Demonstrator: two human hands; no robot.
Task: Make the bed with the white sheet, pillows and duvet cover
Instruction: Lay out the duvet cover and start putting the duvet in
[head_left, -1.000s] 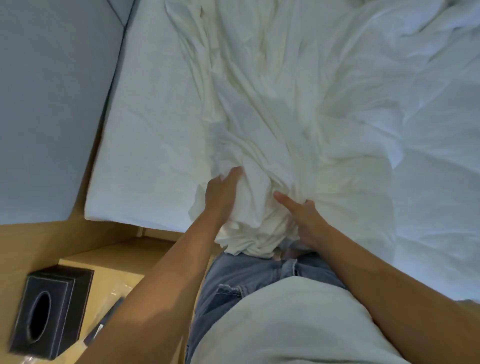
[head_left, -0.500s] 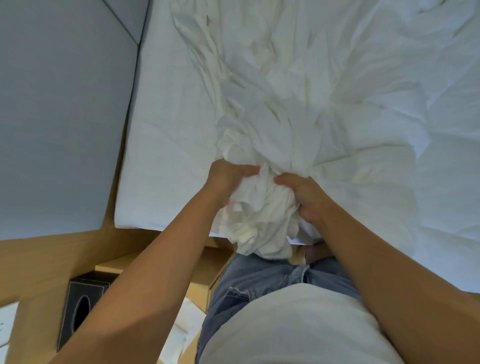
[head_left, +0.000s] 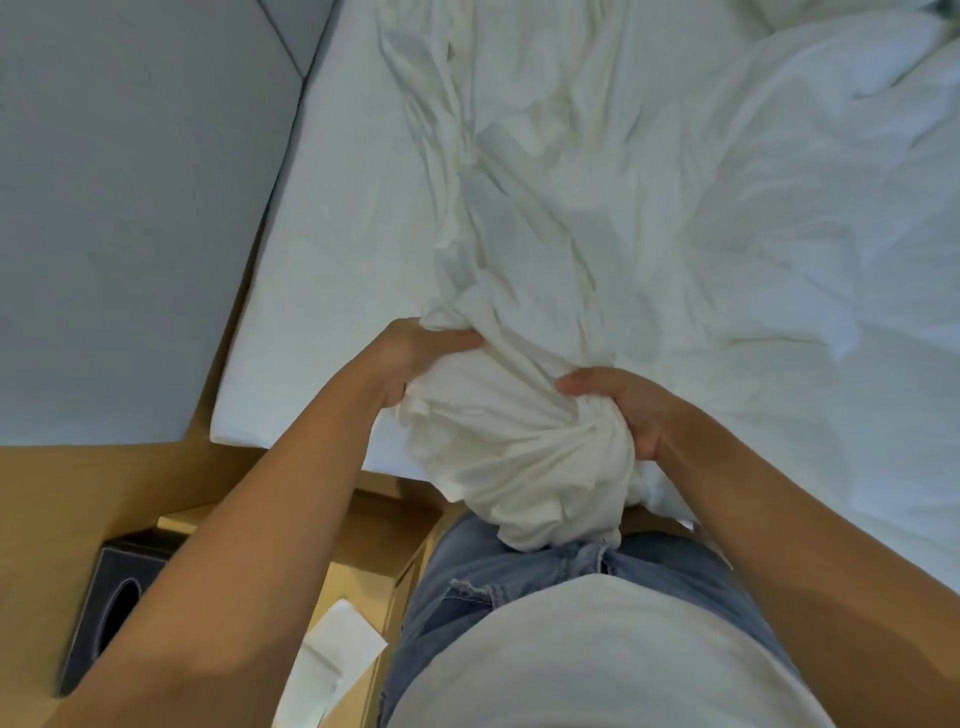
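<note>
Beside a grey wall (head_left: 130, 208), mattress (head_left: 332, 291) and black tissue box (head_left: 111, 608), left hand (head_left: 410, 358) and right hand (head_left: 623, 405), fingers curled, clutch the bunched white sheet (head_left: 519, 447).

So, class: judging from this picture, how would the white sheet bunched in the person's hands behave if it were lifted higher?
The white sheet is probably floppy: it crumples into folds between the left hand and right hand and sags below them. It likely feels light, since fingers alone gather it. Its far part would probably drag across the mattress.
</note>
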